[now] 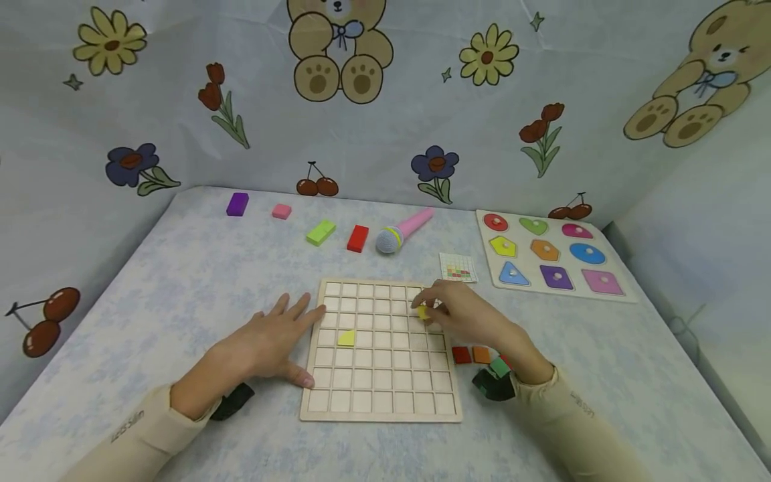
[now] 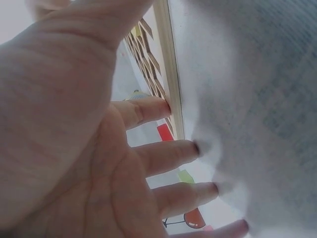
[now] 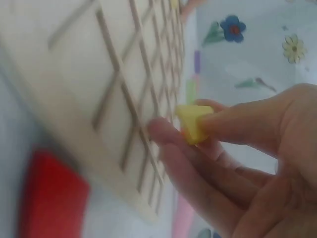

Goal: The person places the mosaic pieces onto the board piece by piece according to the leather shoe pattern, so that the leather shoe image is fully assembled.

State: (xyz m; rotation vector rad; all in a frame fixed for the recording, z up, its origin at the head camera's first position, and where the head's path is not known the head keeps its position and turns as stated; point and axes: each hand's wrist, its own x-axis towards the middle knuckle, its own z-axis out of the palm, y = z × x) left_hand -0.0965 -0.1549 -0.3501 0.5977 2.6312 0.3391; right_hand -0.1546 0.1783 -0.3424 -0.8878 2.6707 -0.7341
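A wooden grid board (image 1: pixel 381 416) lies flat in the middle of the table. In one of its left cells sits a yellow piece (image 1: pixel 346 338) with a rounded corner. My right hand (image 1: pixel 466 311) is over the board's upper right part and pinches a small yellow block (image 3: pixel 194 121) between thumb and fingers. My left hand (image 1: pixel 265 345) rests at the board's left edge with its fingers spread; in the left wrist view its index fingertip (image 2: pixel 161 106) touches the wooden rim.
Red (image 1: pixel 461 355), orange (image 1: pixel 480 355) and green blocks (image 1: pixel 499 366) lie by the right forearm. Behind the board are a pattern card (image 1: pixel 458 268), a toy microphone (image 1: pixel 400 233) and a red block (image 1: pixel 358 238). A shape puzzle (image 1: pixel 560 294) lies at the back right.
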